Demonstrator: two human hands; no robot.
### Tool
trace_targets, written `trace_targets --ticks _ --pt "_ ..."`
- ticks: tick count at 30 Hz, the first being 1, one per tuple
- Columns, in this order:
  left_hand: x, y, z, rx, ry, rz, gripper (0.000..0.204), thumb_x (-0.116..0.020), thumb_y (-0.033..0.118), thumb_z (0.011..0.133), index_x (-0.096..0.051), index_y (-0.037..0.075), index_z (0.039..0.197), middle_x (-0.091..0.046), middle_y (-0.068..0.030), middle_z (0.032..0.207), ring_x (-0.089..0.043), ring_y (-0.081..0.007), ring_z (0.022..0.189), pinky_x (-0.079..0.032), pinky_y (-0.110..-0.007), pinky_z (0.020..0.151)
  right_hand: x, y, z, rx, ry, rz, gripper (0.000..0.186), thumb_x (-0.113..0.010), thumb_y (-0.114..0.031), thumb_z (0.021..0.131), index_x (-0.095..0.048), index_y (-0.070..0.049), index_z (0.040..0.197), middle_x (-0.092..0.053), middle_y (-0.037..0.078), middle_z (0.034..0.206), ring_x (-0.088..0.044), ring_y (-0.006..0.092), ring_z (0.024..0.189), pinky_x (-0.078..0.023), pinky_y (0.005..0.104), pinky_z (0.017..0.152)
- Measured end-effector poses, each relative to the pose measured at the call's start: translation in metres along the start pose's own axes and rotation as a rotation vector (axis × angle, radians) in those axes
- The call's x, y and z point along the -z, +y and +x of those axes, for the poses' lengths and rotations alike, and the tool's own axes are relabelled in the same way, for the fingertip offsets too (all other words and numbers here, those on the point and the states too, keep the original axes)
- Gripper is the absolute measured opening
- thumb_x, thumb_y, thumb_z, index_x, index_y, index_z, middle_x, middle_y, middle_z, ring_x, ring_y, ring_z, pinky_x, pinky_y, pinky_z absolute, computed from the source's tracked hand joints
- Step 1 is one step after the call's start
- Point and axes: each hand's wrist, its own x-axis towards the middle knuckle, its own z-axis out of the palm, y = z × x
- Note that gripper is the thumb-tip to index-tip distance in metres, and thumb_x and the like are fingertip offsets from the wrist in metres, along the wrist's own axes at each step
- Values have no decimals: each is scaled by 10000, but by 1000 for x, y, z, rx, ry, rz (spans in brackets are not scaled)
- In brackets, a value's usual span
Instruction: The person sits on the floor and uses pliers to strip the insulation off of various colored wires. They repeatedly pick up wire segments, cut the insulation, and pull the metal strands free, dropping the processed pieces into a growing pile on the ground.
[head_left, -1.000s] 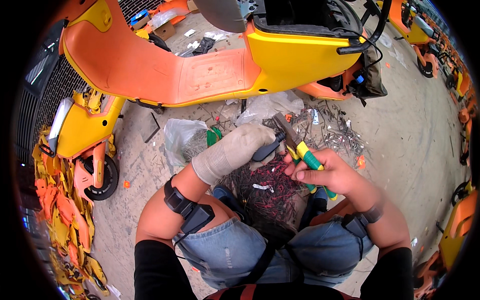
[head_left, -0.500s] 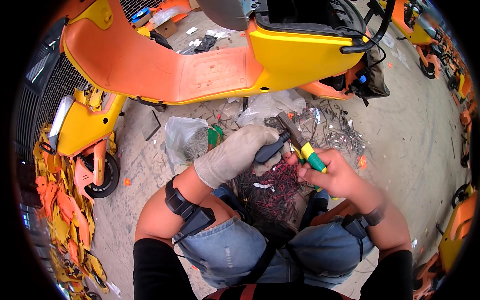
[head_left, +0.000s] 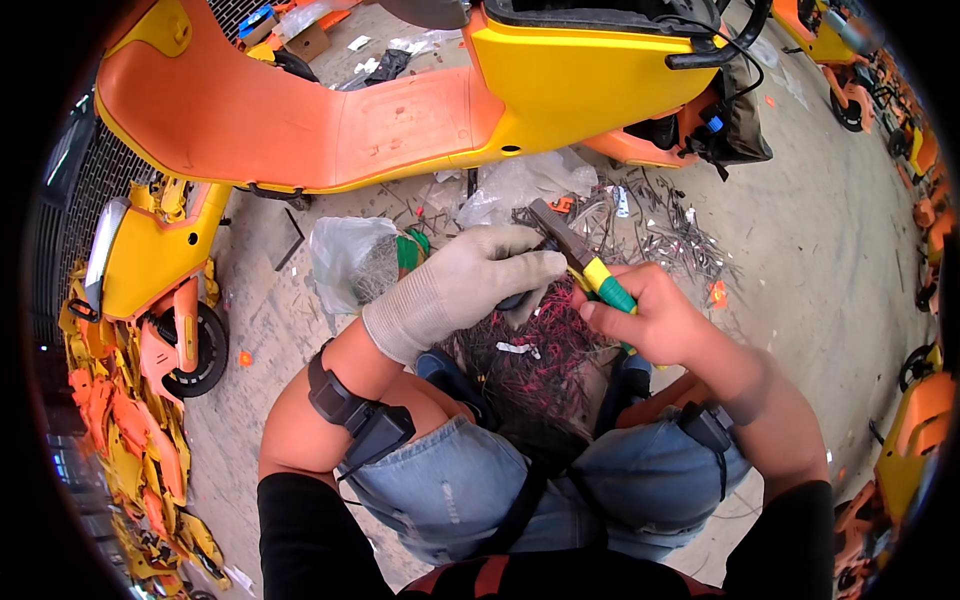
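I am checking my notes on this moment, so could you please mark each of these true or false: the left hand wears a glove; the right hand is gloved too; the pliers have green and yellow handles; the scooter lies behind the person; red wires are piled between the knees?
1. The left hand wears a light knit glove: true.
2. The right hand is gloved too: false, it is bare.
3. The pliers have green and yellow handles: true.
4. The scooter lies behind the person: false, the orange and yellow scooter is in front, beyond the hands.
5. Red wires are piled between the knees: true.
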Motion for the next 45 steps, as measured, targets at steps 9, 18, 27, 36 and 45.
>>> trace_targets --ticks 9,18,27,36,45 --pt "-8 -14 10 -79 252 157 412 -619 417 968 -662 8 941 -605 -45 684 -577 -111 643 -472 -290 608 -4 2 8 -114 -40 -51 190 -681 -92 886 -684 23 1037 -655 50 879 -602 93 801 -489 267 727" --pt "-5 -4 10 2 379 56 422 -602 365 967 -591 32 708 -540 -7 599 -510 -89 553 -412 -264 522 -7 1 12 -38 -57 103 442 -709 -83 876 -554 -26 1286 -644 22 1006 -591 83 889 -506 275 785" --pt "1 -10 13 48 388 -89 413 -573 370 991 -591 36 749 -549 -14 604 -518 -98 531 -419 -256 518 -12 6 10 -104 -57 108 661 -733 -190 859 -388 -27 1399 -607 131 1201 -626 209 999 -487 343 920" --pt "-2 -6 10 -15 275 49 340 -606 332 981 -607 20 845 -567 -6 652 -518 -79 572 -433 -240 549 -7 17 9 -224 -65 -41 266 -681 -175 888 -575 -14 1072 -650 56 856 -626 147 771 -509 301 742" --pt "3 -28 7 -108 148 339 229 -658 255 897 -601 36 927 -573 -17 726 -539 -90 626 -479 -256 601 -3 4 3 -291 -75 -92 316 -688 -237 884 -596 1 1069 -625 104 857 -609 204 781 -484 348 722"
